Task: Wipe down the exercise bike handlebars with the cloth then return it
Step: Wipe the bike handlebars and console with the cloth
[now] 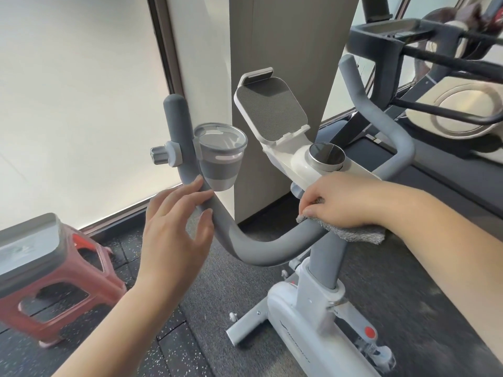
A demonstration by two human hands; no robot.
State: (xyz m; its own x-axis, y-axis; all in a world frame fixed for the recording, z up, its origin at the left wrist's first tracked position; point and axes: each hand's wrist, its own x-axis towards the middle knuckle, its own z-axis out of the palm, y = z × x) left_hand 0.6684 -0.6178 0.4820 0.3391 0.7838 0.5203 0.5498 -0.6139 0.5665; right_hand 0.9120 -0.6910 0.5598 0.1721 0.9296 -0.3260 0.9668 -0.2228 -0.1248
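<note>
Right hand (344, 200) grips cloth (362, 233) on handlebar (261, 251); left hand (174, 224) fingers (190, 186) spread, touching bar.

Two bare forearms come up from the lower edge of the view, each ending in a bare hand: the left hand (174, 229) and the right hand (345, 200). No sleeve covers either arm as far as the view reaches. The fingernails are short and unpainted. The wrists and fingers carry no watch, band or ring.

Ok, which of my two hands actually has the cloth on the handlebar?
The right hand: it presses the grey cloth onto the handlebar near the centre post. The left hand holds nothing, its fingers just touching the bar's left bend.
</note>
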